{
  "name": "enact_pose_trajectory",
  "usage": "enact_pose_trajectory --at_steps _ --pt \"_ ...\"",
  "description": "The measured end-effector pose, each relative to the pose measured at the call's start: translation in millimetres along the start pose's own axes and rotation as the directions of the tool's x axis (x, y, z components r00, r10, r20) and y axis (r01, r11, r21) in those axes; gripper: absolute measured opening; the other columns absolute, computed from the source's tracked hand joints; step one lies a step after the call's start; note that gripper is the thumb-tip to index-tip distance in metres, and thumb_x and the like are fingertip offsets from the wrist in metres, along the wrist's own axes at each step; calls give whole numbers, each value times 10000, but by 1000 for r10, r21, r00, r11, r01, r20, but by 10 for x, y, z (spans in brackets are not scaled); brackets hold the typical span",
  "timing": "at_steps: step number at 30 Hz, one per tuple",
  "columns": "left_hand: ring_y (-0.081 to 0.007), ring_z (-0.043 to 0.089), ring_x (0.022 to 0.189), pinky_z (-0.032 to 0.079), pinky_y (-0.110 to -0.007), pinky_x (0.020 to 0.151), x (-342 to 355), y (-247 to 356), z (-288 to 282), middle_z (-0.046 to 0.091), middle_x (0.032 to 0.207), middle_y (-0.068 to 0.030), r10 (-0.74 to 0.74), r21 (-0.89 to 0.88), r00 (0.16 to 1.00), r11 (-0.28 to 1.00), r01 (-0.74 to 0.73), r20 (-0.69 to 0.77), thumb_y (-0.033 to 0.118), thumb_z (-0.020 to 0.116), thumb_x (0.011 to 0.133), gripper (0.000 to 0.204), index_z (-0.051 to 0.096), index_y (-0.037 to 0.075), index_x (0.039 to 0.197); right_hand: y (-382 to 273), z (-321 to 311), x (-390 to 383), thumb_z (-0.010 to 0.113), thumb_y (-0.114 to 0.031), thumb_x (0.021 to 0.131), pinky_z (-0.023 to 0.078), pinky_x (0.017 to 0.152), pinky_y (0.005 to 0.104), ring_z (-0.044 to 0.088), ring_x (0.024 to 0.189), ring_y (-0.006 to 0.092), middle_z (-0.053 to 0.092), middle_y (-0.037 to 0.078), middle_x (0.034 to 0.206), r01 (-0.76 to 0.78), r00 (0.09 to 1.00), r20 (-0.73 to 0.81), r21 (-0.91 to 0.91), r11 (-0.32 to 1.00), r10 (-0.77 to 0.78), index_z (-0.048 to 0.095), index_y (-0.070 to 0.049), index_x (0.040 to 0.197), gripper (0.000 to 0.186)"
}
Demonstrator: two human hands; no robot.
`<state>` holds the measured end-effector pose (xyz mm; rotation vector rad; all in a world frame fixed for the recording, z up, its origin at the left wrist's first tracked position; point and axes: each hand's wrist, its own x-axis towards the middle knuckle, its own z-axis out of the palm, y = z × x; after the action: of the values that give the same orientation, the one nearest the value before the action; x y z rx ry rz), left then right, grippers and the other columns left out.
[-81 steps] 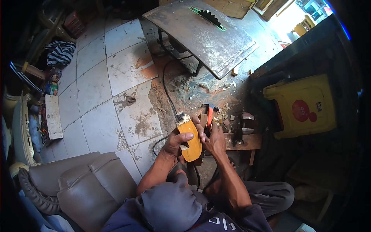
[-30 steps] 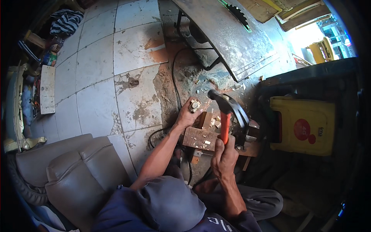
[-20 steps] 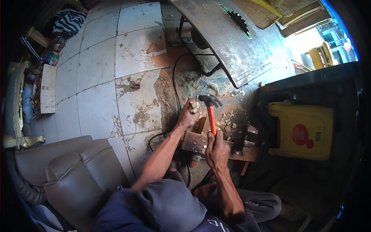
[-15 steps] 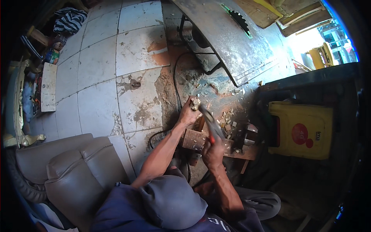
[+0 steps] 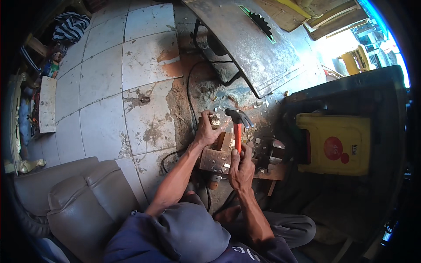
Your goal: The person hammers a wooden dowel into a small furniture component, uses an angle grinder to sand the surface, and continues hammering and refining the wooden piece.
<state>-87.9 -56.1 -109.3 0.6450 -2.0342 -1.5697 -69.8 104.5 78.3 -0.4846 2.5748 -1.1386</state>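
Note:
My right hand (image 5: 242,170) is closed round the red handle of a claw hammer (image 5: 237,135), its dark metal head raised beyond the hand. My left hand (image 5: 207,132) grips a small pale, lumpy piece (image 5: 215,119) that looks like carved wood; fingers hide part of it. The hammer head is to the right of this piece, apart from it. Below both hands lies a low wooden plank (image 5: 212,160), with a reddish-brown wood block (image 5: 225,141) standing at its far edge.
Wood chips (image 5: 251,141) litter the floor around the plank. Ahead stands a saw table (image 5: 258,61) with a toothed blade (image 5: 262,25). A black cable (image 5: 190,87) runs along the floor. A yellow plastic container (image 5: 351,149) is at right, a brown leather seat (image 5: 83,201) at left.
The hammer has swung from a blurred, tilted position near the left hand to upright, with its head farther right. My left hand keeps the pale piece. The whole view has shifted slightly.

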Motion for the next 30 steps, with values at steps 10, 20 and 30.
enact_pose_trajectory --at_steps 10,20,30 --pt "-387 587 1139 470 -464 982 -57 144 -197 573 1218 -248 -270 18 946 962 271 181 261 885 761 772 434 17 1338 -39 93 -36 534 -244 1079 496 593 415 663 635 315 614 200 733 29 1000 -9 -70 997 -29 576 -34 1262 282" --pt "-441 539 1252 433 -475 1056 -118 -121 14 513 1343 -303 -17 193 1000 981 16 6 122 744 888 660 369 -3 1416 260 373 225 524 -239 1067 470 516 519 649 617 493 604 270 647 50 982 187 -331 942 13 485 -20 1164 242" --pt "-420 601 1144 469 -471 986 43 -106 -139 583 1232 -276 -91 58 992 994 96 -91 146 851 807 689 429 22 1337 -98 257 108 456 -306 1103 461 520 346 570 538 167 551 60 631 269 943 -209 12 963 -260 535 -28 1227 314"
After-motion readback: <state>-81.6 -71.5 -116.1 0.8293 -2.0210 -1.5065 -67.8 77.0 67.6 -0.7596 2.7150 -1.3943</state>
